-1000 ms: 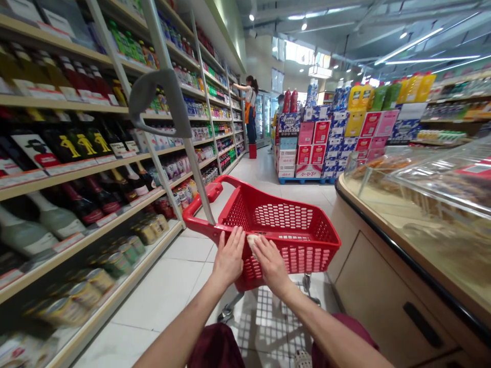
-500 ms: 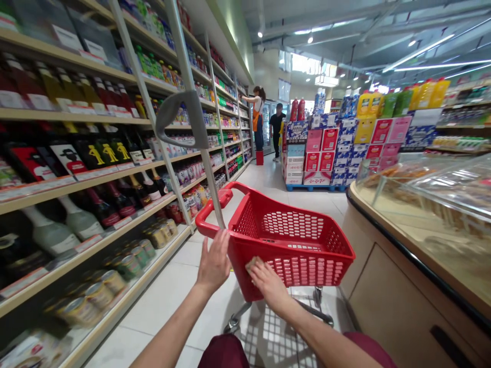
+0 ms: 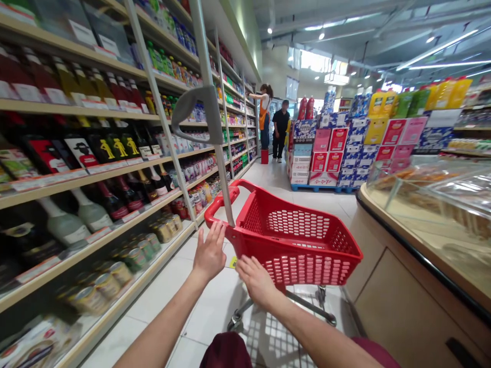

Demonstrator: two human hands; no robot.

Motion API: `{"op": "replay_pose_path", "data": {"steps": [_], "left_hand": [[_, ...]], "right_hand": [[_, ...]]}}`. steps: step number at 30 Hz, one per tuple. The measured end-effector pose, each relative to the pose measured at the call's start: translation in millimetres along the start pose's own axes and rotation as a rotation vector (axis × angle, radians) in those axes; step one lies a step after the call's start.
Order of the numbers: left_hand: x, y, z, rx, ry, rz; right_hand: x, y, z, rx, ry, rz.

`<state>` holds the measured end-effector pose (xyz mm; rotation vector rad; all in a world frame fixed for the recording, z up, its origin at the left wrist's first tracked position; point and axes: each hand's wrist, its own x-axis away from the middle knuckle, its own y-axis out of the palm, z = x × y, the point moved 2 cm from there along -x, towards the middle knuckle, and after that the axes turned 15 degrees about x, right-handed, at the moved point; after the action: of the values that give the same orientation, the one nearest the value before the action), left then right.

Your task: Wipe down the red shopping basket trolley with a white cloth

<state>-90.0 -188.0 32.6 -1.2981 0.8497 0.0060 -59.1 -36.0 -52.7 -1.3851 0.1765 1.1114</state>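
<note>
A red plastic shopping cart (image 3: 307,266) with a perforated basket stands before me, its red handle (image 3: 215,208) at the left. My left hand (image 3: 210,251) has its fingers stretched out against the cart just below the handle; it holds nothing. Against the near rear side of the basket lies my right hand (image 3: 256,278), palm toward the red plastic and fingers curved. The tan cloth seen under these fingers earlier is hidden behind the hand now. A grey pole with a grey looped grip (image 3: 199,116) rises beside the handle.
Shelves of bottles and cans (image 3: 115,168) run along the left. At right stands a curved counter (image 3: 383,255) with glass on top. Stacked drink cartons (image 3: 330,148) stand ahead. Two people are farther back, one in an orange apron (image 3: 264,116) on a red stool.
My right hand has slid left and slightly up along the cart, and the tan cloth has gone out of sight beneath it. My left hand stays by the handle. The view has shifted slightly.
</note>
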Motion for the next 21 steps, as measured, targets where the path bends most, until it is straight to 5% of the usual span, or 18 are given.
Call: {"op": "replay_pose_path", "data": {"steps": [3, 7, 16, 21], "left_hand": [[-2, 1, 5, 0.005, -0.016, 0.033], [-13, 3, 27, 0.022, 0.000, 0.100], [-38, 42, 84, -0.005, 0.051, -0.128], [-35, 56, 97, 0.021, 0.075, -0.148]], "right_hand": [[-39, -23, 15, -0.003, 0.196, 0.114], [-64, -30, 42, 0.002, 0.388, 0.012], [47, -45, 124, 0.082, 0.661, -0.311], [63, -53, 131, 0.118, 0.534, -0.299]]}}
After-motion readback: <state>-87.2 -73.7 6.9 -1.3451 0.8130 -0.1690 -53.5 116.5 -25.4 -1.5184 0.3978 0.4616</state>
